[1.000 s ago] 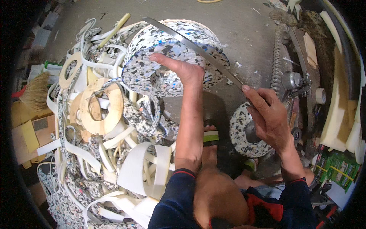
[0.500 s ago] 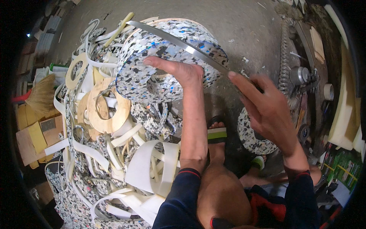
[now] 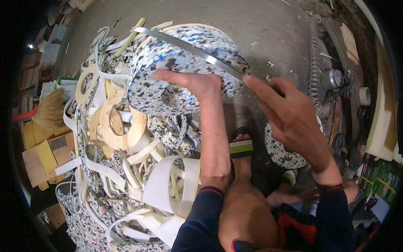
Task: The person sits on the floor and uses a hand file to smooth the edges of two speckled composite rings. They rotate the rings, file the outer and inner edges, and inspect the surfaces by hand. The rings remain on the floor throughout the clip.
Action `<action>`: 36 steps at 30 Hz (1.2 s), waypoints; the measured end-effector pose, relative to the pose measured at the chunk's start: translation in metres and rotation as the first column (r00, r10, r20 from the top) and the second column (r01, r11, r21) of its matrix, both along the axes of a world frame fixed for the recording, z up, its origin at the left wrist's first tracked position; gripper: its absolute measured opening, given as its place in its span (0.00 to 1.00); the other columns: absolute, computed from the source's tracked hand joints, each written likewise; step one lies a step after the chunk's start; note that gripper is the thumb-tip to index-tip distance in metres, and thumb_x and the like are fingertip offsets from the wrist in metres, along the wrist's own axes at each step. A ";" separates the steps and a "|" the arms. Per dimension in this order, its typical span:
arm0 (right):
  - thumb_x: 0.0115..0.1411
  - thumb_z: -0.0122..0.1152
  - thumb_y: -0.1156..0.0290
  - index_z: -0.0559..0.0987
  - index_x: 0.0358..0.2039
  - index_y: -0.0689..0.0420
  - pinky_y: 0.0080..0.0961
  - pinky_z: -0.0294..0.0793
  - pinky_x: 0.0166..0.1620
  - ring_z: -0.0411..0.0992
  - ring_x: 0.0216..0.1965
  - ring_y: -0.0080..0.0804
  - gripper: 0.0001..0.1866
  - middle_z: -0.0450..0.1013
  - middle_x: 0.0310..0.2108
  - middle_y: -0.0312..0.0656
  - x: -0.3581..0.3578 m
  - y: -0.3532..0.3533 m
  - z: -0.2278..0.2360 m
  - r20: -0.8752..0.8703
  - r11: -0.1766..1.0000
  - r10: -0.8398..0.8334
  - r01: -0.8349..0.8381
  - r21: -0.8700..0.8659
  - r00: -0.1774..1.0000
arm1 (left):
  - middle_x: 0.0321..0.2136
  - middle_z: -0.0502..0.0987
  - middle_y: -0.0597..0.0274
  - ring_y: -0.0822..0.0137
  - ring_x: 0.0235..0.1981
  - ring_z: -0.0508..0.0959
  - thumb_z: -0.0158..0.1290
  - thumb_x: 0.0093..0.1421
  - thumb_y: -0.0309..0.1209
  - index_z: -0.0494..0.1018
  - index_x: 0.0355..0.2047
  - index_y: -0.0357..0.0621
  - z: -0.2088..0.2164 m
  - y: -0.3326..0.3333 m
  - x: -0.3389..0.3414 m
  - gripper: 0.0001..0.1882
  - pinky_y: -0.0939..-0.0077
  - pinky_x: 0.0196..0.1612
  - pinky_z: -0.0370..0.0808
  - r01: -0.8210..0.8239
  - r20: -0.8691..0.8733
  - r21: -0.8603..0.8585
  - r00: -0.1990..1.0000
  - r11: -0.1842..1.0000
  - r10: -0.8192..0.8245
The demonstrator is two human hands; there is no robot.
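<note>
Right hand [image 3: 289, 112] clamped on blade [image 3: 192, 48], across foam roll [image 3: 182, 64] at 12 o'clock. Left hand [image 3: 204, 87] on roll — fingers hidden, grip indeterminable. Floor [image 3: 273, 40] past roll edge at 1; printed green packets [image 3: 381, 179] at 4.

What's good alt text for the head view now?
A person's right hand holds a long thin blade over a speckled foam ring while the left hand rests against it. White and speckled foam strips lie heaped to the left.

Straw broom [image 3: 49, 110], coiled grey hose [image 3: 314, 80], pale tape roll [image 3: 365, 96], green packets [image 3: 381, 177]
</note>
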State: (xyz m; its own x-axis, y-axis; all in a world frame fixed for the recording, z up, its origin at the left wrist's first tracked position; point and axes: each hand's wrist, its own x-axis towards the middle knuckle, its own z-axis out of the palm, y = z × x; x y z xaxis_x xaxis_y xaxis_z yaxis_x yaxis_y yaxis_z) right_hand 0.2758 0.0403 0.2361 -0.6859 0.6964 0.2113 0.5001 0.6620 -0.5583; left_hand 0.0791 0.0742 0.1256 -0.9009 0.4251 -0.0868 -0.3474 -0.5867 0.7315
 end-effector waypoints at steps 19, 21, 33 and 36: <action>0.59 0.61 0.81 0.75 0.62 0.45 0.36 0.73 0.33 0.74 0.31 0.43 0.30 0.72 0.36 0.47 -0.021 0.005 -0.007 -0.035 0.997 0.016 -0.013 0.078 0.999 | 0.75 0.34 0.53 0.50 0.75 0.39 0.38 0.53 0.82 0.33 0.75 0.50 0.009 -0.003 -0.002 0.65 0.47 0.74 0.41 0.059 0.033 0.091 0.997 0.994 -0.063; 0.59 0.61 0.81 0.75 0.62 0.45 0.36 0.73 0.33 0.74 0.31 0.43 0.30 0.72 0.36 0.47 -0.017 0.005 -0.007 -0.021 1.000 0.000 0.000 0.017 1.000 | 0.75 0.34 0.54 0.50 0.75 0.39 0.37 0.54 0.82 0.32 0.75 0.50 0.007 -0.003 -0.003 0.64 0.47 0.75 0.41 0.049 0.051 0.111 0.997 0.993 -0.055; 0.61 0.60 0.79 0.75 0.62 0.46 0.38 0.73 0.33 0.74 0.31 0.45 0.28 0.72 0.36 0.48 -0.022 0.005 -0.006 -0.024 0.998 -0.006 0.008 0.064 1.000 | 0.74 0.39 0.50 0.50 0.75 0.42 0.38 0.55 0.81 0.36 0.75 0.47 0.015 -0.003 0.005 0.63 0.50 0.75 0.44 0.006 -0.032 0.088 0.999 0.996 -0.003; 0.61 0.60 0.80 0.75 0.61 0.47 0.38 0.73 0.33 0.74 0.31 0.45 0.27 0.72 0.36 0.48 -0.027 0.008 -0.007 -0.046 0.998 -0.006 0.009 0.062 0.999 | 0.74 0.38 0.50 0.49 0.74 0.42 0.40 0.53 0.82 0.36 0.75 0.49 0.019 -0.004 0.001 0.65 0.48 0.74 0.44 0.009 0.019 0.074 1.000 0.997 -0.011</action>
State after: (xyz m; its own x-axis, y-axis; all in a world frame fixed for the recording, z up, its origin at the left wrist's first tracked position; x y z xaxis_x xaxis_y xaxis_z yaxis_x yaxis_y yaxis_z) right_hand 0.2488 0.0479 0.2291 -0.6693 0.6860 0.2854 0.4800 0.6924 -0.5386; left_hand 0.0802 0.0701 0.1442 -0.8951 0.4400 -0.0718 -0.3669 -0.6355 0.6793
